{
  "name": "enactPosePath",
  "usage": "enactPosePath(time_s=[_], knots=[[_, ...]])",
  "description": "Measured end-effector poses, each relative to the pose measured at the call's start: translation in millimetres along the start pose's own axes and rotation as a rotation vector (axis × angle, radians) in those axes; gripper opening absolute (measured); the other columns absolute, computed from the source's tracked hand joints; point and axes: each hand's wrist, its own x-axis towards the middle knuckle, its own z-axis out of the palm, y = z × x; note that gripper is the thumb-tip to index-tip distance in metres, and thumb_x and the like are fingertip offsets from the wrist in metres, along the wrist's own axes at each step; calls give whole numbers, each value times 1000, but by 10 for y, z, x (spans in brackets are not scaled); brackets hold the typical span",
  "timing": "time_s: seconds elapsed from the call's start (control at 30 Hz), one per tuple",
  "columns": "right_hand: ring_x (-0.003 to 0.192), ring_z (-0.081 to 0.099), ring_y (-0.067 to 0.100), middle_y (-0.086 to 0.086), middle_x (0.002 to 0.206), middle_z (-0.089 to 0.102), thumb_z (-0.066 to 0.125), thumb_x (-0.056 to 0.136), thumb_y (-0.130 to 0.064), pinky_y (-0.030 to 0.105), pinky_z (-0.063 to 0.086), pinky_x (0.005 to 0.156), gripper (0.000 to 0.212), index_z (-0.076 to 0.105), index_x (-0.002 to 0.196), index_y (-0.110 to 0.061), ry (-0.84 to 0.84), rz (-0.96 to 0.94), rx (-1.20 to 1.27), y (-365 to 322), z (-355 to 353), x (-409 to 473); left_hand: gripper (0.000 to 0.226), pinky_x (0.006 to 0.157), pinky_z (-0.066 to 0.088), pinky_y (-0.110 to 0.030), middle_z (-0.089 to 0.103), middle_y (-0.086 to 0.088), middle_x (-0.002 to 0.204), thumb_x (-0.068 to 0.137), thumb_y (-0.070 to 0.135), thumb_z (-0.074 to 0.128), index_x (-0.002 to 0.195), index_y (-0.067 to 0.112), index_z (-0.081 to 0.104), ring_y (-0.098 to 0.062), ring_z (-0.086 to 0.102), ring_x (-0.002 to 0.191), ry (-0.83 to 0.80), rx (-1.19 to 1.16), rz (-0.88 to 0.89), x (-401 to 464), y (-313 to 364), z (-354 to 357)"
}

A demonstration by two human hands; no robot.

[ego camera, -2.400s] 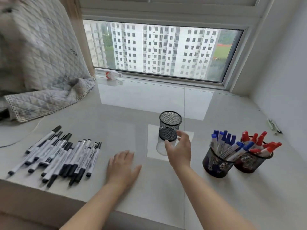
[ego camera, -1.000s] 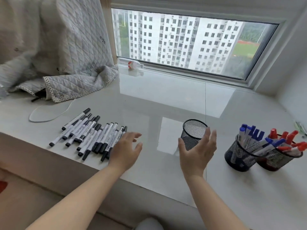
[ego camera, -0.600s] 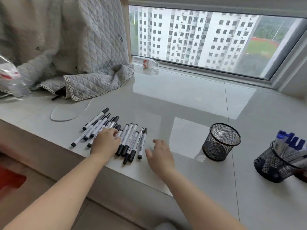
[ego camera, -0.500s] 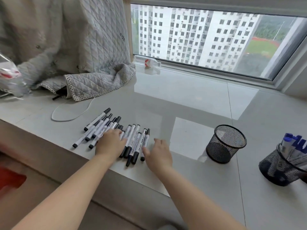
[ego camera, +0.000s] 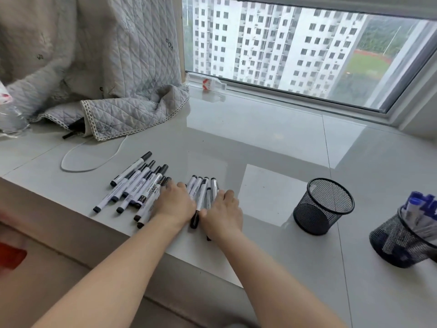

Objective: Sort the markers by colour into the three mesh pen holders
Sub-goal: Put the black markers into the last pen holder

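Note:
Several black-capped markers (ego camera: 137,183) lie in a loose fan on the white sill. A smaller bunch of black markers (ego camera: 202,189) is split off to their right. My left hand (ego camera: 175,204) rests on that bunch's left side and my right hand (ego camera: 223,211) curls against its right side, so the two hands squeeze the bunch between them. An empty black mesh holder (ego camera: 322,207) stands to the right. Farther right, a mesh holder (ego camera: 399,245) with blue markers (ego camera: 421,207) is cut by the frame edge. The holder with red markers is out of view.
A quilted grey blanket (ego camera: 118,110) is heaped at the back left, with a white cable (ego camera: 89,168) looped in front of it. A small bottle (ego camera: 211,84) lies by the window frame. The sill's front edge (ego camera: 71,209) runs just below the markers.
My right hand left the empty holder and moved left to the black markers. Both hands closed in on a bunch and pulled it apart from the rest. The camera turned left.

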Motion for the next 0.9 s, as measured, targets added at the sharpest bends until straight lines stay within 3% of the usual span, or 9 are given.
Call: enactPosePath(time_s=[0.2,0.37,0.63,0.73,0.9], knots=[[111,42,28,10,120,41,44,81,-27,34,37,90,46,43,121,-5,-7,54,8,154,-75,40,38,95,37,-37,40,-22,130,92,16,40,124,-4,39,-36,42,116,-8,-35,-29,-25,202,163],[111,45,30,13,119,44,48,82,-20,34,38,90,39,42,117,-4,-19,99,42,268,-149,62,33,87,42,-39,51,-23,123,90,10,41,119,-4,40,-38,52,110,-25,-110,-69,22,240,102],[106,57,32,13,114,60,52,87,-19,31,43,77,28,46,110,-4,-63,204,77,484,-329,56,49,81,46,-33,59,-15,114,83,39,60,114,3,50,-33,56,105,-140,-417,-178,49,294,17],[108,55,33,14,116,59,54,86,-21,32,44,81,30,48,111,-4,-82,222,100,562,-386,-23,52,68,41,-28,58,-8,98,74,48,67,102,8,52,-27,57,96,-150,-368,-164,-13,368,24],[105,57,30,12,114,59,52,86,-24,27,39,72,30,52,110,-6,-145,235,156,710,-489,-199,25,60,39,-25,55,-4,75,74,30,63,88,9,60,-24,52,73,-122,-239,-150,-122,488,-10]])
